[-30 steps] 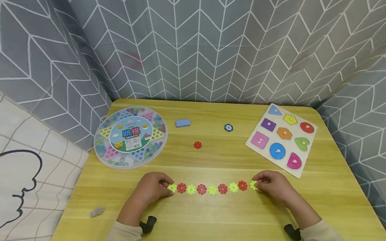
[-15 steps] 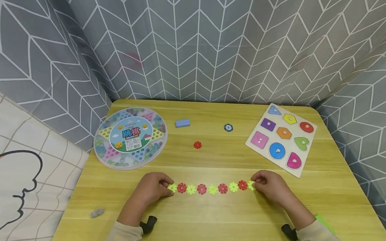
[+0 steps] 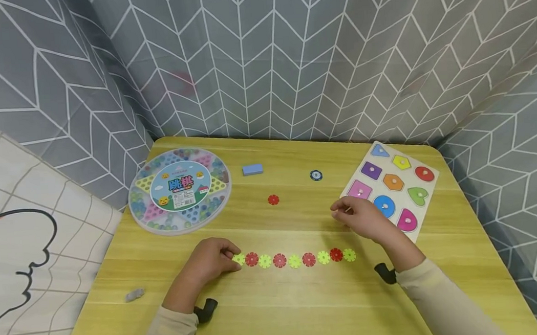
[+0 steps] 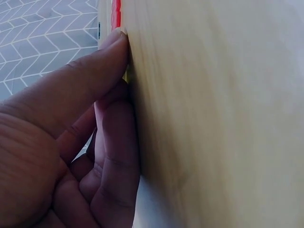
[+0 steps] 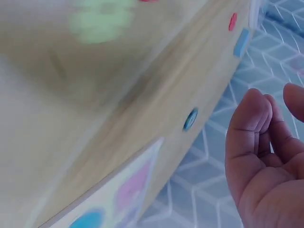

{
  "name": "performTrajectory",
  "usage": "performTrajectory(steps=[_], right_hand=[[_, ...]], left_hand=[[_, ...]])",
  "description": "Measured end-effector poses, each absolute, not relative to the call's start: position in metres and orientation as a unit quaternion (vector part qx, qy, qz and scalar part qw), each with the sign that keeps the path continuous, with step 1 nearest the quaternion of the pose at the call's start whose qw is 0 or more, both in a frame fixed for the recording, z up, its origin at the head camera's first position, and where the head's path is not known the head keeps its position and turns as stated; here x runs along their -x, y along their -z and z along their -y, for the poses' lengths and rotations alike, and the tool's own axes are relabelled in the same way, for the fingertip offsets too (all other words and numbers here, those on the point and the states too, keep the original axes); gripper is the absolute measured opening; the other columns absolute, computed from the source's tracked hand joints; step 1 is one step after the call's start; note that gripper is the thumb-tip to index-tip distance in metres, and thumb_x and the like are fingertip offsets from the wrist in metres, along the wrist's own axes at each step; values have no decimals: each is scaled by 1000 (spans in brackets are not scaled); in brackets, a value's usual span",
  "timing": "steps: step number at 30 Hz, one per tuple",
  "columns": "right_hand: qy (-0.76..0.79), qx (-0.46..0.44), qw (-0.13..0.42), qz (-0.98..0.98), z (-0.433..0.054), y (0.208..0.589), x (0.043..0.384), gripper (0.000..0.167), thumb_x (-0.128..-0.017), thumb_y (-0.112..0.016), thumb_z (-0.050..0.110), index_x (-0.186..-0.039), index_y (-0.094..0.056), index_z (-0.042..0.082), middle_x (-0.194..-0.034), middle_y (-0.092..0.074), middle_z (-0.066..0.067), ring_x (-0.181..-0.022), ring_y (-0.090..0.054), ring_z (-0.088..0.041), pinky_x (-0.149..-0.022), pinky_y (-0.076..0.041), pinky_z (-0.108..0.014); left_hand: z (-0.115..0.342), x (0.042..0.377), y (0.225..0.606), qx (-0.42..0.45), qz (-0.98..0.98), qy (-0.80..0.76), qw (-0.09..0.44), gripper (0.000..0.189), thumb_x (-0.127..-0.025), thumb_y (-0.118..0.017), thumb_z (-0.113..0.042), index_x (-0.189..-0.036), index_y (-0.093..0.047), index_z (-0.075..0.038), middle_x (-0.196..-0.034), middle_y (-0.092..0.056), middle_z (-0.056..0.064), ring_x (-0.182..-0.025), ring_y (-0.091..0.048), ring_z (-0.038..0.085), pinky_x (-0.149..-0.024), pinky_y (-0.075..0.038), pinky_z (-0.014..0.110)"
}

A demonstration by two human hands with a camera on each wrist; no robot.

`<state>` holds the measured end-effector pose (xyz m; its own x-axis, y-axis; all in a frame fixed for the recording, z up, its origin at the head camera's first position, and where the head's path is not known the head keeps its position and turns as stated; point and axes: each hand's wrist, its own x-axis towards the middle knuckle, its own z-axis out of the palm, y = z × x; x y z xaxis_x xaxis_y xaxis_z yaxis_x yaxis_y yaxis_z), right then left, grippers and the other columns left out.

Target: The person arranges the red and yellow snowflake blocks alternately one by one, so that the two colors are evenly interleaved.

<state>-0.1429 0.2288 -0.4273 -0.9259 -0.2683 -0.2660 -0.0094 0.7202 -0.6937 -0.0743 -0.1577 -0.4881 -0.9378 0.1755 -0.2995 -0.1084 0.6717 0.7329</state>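
Observation:
A row of alternating yellow and red notched plastic discs, the snowflake-building kind, lies on the table. Thumb and fingers of my left hand pinch the yellow snowflake disc at the row's left end; in the left wrist view the fingers mostly hide it. Beside it sits a red disc. At the right end lies another yellow disc. My right hand is raised above the table by the shape board, with nothing between its loosely bent fingers and thumb. A separate red disc lies farther back.
The shape puzzle board lies at the right, partly behind my right hand. A round Chinese checkers box is at the back left. A blue block and a poker chip lie at the back, a small grey object at the left.
My right hand has nudged the right-end yellow disc inward, let go of it, and moved up and back toward the shape board. The left hand has stayed at its disc.

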Motion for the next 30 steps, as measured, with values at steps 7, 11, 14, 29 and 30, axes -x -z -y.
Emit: performTrajectory(steps=[7, 11, 14, 29, 30], right_hand=[[247, 155, 191, -937, -152, 448, 189, 36, -98, -72, 28, -121, -69, 0, -107, -69, -10, -100, -64, -27, -91, -52, -46], [215, 147, 171, -950, -111, 460, 206, 45, -96, -76, 29, -127, -67, -2, -115, -69, -15, -109, -63, -31, -99, -49, -45], [190, 148, 148, -959, -89, 468, 213, 40, -95, -78, 30, -119, -70, -1, -107, -67, -13, -100, -62, -28, -93, -50, -42], [395, 101, 172, -897, -85, 475, 212, 10, -94, -76, 3, -101, -68, 3, -97, -66, -7, -88, -60, -21, -83, -53, -35], [449, 83, 184, -870, -92, 474, 209, 11, -94, -75, 1, -103, -68, 1, -98, -66, -9, -88, -60, -22, -82, -54, -35]], left_hand=[[159, 76, 490, -20, -895, -409, 175, 23, -76, -93, -11, -93, -79, -16, -82, -62, -4, -77, -56, 14, -73, -50, 33], [159, 75, 490, -20, -895, -411, 173, 23, -75, -94, -11, -93, -79, -16, -82, -62, -4, -77, -56, 14, -73, -50, 33], [159, 74, 491, -21, -895, -412, 171, 24, -75, -94, -11, -93, -79, -16, -82, -62, -5, -77, -56, 13, -73, -50, 33], [160, 73, 491, -24, -896, -410, 168, 23, -75, -94, -11, -93, -79, -16, -81, -62, -5, -76, -56, 13, -72, -50, 33], [160, 73, 490, -25, -896, -410, 168, 23, -76, -94, -11, -93, -79, -16, -82, -62, -5, -76, -56, 13, -72, -50, 33]])
